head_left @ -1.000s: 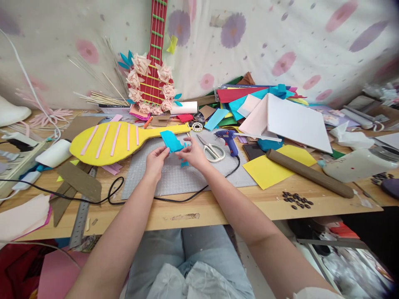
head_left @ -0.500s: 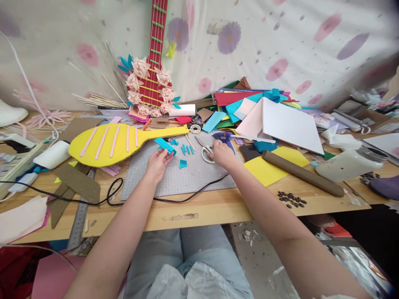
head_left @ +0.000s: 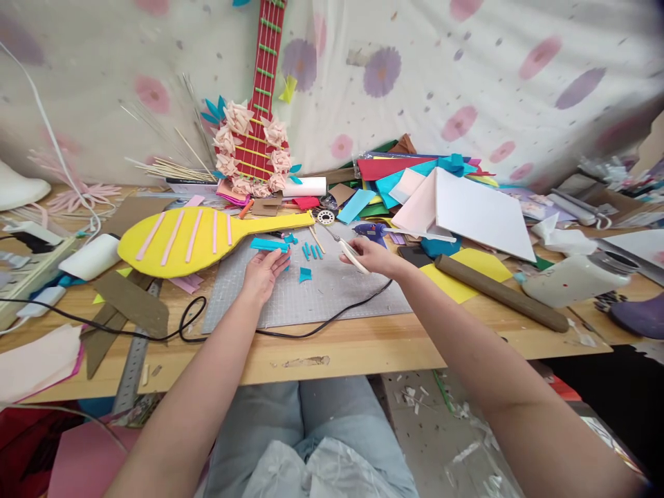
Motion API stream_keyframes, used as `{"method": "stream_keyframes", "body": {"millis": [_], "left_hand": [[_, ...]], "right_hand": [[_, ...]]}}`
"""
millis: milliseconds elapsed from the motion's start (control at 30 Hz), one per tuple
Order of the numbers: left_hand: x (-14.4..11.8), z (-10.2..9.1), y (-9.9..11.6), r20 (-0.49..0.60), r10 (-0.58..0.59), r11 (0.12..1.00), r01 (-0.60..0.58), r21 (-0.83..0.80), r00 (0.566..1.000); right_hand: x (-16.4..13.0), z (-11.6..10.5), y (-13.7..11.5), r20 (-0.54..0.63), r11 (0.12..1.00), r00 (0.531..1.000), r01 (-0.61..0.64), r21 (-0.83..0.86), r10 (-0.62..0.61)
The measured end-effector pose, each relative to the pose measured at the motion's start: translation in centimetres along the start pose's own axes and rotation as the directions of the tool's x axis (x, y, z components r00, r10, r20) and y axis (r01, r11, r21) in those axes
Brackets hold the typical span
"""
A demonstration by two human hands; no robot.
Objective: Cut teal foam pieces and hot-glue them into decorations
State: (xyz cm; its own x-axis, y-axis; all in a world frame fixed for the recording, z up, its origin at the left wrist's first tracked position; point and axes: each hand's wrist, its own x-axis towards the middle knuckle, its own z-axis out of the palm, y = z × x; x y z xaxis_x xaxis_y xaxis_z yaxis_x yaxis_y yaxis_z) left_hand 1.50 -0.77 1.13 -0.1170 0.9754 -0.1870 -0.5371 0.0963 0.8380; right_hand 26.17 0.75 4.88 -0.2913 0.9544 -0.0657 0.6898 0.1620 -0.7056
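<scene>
Bare forearms, no sleeves showing, light blue jeans, pale crumpled fabric at the lap

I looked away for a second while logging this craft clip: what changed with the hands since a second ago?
The right hand left the blue piece, reached right to the scissors and lifted them off the grey mat. The left hand kept the blue foam piece, now lower and flatter. The yellow paddle shape, glue gun and small blue scraps stayed put.

No legible text, label, brand or number anywhere: cutting mat (head_left: 311, 297), paper stack, white jar at 3 o'clock all unreadable.
</scene>
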Motion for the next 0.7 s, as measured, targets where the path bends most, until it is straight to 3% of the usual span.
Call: {"method": "stream_keyframes", "body": {"millis": [100, 167, 233, 467, 700], "left_hand": [[-0.1, 0.0, 0.0, -0.002, -0.006, 1.0, 0.006, -0.02, 1.0], [-0.1, 0.0, 0.0, -0.016, -0.008, 0.999, 0.007, -0.037, 1.0], [-0.2, 0.0, 0.1, -0.022, -0.014, 0.999, 0.013, -0.042, 1.0], [-0.1, -0.1, -0.1, 0.001, -0.049, 0.999, 0.049, 0.014, 0.999], [-0.3, 0.1, 0.2, 0.0, -0.11, 0.992, 0.11, 0.066, 0.994]], "right_hand": [[-0.6, 0.2, -1.1, 0.248, 0.99, 0.964, 0.068, 0.12, -0.096], [-0.7, 0.2, -1.8, 0.428, 0.988, 0.898, 0.039, 0.151, -0.101], [-0.5, 0.1, -2.3, 0.534, 0.987, 0.84, 0.01, 0.159, -0.095], [1.0, 0.3, -2.8, 0.643, 0.954, 0.731, 0.036, 0.297, -0.227], [2.3, 1.0, -3.3, 0.663, 0.955, 0.716, 0.018, 0.297, -0.219]]}}
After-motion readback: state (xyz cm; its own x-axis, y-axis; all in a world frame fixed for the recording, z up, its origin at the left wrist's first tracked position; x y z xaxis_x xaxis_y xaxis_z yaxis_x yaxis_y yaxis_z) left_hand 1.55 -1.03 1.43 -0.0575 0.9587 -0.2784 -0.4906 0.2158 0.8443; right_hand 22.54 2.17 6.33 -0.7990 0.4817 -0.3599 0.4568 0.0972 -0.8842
